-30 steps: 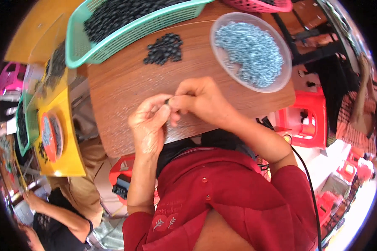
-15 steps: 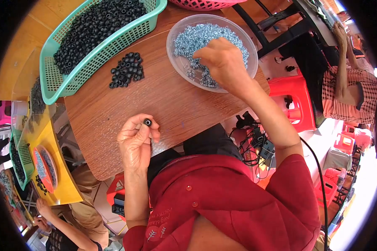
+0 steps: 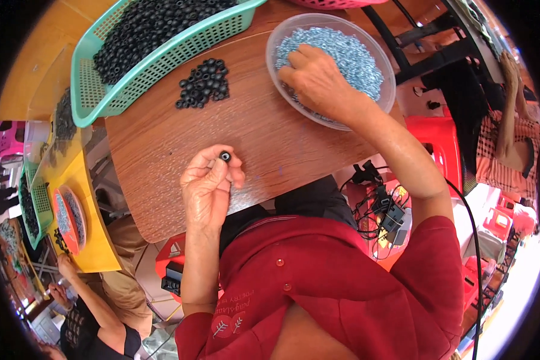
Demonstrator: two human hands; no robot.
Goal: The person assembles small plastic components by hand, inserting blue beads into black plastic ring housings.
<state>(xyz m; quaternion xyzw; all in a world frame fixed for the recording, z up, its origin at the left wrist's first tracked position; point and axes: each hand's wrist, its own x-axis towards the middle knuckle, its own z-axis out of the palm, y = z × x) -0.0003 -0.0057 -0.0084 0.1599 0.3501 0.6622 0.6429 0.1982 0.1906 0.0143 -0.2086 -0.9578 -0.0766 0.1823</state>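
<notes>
My left hand (image 3: 207, 189) is raised over the near part of the wooden table. Its thumb and fingers pinch a small black round knob-like piece (image 3: 224, 156), with the pale-ringed hole facing up. My right hand (image 3: 318, 77) is inside a clear round plastic bowl (image 3: 272, 65), at its left side. Many small shiny silver-blue metal pieces (image 3: 348, 51) fill the bowl, too small to name surely. The right fingers are curled down, and their tips are hidden. Left of the bowl, a loose pile of black knob-like pieces (image 3: 204, 84) lies on the table.
A green perforated basket (image 3: 156, 72) heaped with black pieces stands at the far left of the wooden table (image 3: 162, 162). At the left, another person works by a yellow table (image 3: 96, 240). A red stool (image 3: 441, 144) and tangled cables (image 3: 381, 210) are on the right.
The whole view has shifted, so the table and bowl appear farther right and up. Within the bowl, my right hand has moved toward the left side. My left hand still holds the black piece.
</notes>
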